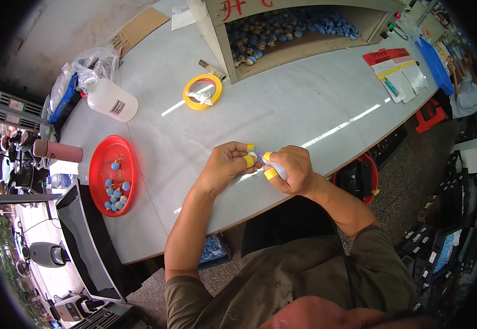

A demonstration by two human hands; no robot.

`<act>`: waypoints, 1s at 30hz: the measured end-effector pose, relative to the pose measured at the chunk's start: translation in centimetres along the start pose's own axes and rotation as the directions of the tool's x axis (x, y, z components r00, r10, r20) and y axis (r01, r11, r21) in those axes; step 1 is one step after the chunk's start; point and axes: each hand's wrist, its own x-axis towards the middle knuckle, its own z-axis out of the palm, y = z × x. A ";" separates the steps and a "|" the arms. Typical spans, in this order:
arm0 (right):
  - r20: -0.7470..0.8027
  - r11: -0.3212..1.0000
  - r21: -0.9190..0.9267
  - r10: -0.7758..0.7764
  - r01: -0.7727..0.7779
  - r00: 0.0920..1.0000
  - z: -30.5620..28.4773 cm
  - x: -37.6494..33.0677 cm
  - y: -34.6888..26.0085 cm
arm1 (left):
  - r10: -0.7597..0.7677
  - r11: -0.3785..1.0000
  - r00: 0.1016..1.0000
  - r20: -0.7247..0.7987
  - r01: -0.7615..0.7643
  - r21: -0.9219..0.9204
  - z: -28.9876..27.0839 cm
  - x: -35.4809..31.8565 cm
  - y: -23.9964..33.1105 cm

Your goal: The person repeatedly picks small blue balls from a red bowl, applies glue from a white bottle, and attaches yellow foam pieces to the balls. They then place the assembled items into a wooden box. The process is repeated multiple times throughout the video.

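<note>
Over the table's near edge my two hands meet, with yellow tape wrapped round several fingertips. My left hand [223, 167] pinches a small blue-and-pale piece [255, 154] between thumb and fingers. Closed round a whitish, soft-looking object [278, 171], my right hand [295, 168] brings its fingertips up against the same piece. Whether the whitish object is a cloth or a small bottle, I cannot tell. To the left, a red oval basin [130, 192] holds several small round blue-and-beige pieces [118, 193].
A yellow tape roll [186, 98] with white tissue inside lies beyond my hands. A white bottle [109, 98] and a pink flask [57, 151] stand at left. The shelf box [299, 57] at the back holds many blue pieces. Papers [395, 71] lie far right; another person [468, 96] sits beyond.
</note>
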 end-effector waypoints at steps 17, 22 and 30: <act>-0.115 0.746 0.438 0.600 -0.502 0.792 -2.4 -1.5 0.8 | -0.007 0.999 1.000 0.019 0.007 -0.045 -0.7 -0.1 0.4; -0.116 0.639 0.420 0.742 -0.645 0.660 -8.5 -2.8 4.8 | -0.012 0.992 1.000 0.004 0.013 -0.122 -1.4 0.1 -0.1; -0.395 0.646 0.028 0.708 -0.763 0.585 -21.4 -7.2 15.6 | -0.013 0.988 0.999 -0.035 0.008 -0.156 -0.9 0.0 0.3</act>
